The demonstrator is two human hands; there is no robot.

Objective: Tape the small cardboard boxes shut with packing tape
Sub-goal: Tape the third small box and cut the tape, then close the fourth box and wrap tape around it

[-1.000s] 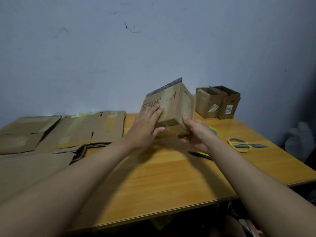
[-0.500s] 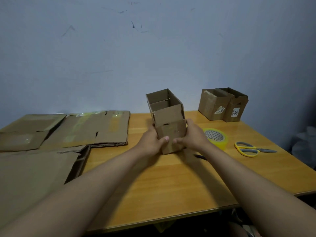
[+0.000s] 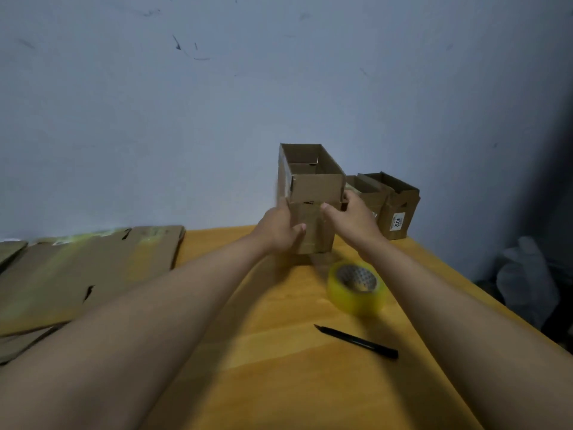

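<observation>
Box (image 3: 311,193) held upright above far part of table (image 3: 279,367), top flaps open, near wall. Left hand (image 3: 279,231) fingers curled round left side, thumb on near face; right hand (image 3: 350,218) clamps right side likewise. Tape roll (image 3: 356,287) just near-right of box, black pen (image 3: 356,341) nearer. Two boxes (image 3: 387,203) far right. Risk: thin walls buckle under squeeze; setting down may knock neighbours.

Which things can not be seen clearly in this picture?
Head view only:
- Box bottom: hidden by left hand and right hand.
- Label on the far box: small print unreadable.
- Flat cardboard: blurred, cut by left edge.
</observation>
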